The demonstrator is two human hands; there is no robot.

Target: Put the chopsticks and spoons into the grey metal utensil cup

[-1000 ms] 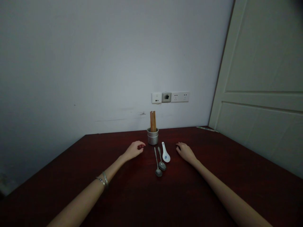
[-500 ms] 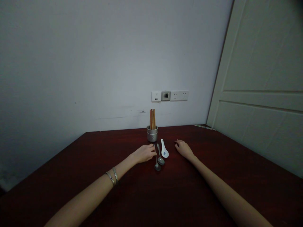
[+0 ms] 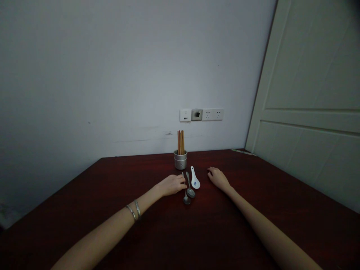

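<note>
My left hand (image 3: 173, 184) has its fingers closed around the handle of the leftmost metal spoon (image 3: 186, 200), whose bowl lies toward me. Right beside it is a second metal spoon (image 3: 191, 193), its handle pointing away. A white soup spoon (image 3: 195, 183) with a small blue mark lies to the right of both. My right hand (image 3: 218, 178) rests palm down on the table, fingers stretched out, holding nothing. Behind the spoons stands a grey metal utensil holder (image 3: 180, 162) with several wooden chopsticks (image 3: 180, 142) upright in it.
The dark red table (image 3: 135, 168) reaches back to a pale wall (image 3: 140, 75). Wall sockets (image 3: 213, 114) sit above its far edge. A white panelled door (image 3: 312, 93) stands along the right side, and a thin strip (image 3: 243, 152) lies at the back right corner.
My left hand has moved right from beside the utensil holder and closed on the leftmost metal spoon's handle. My right hand stays resting in place.
</note>
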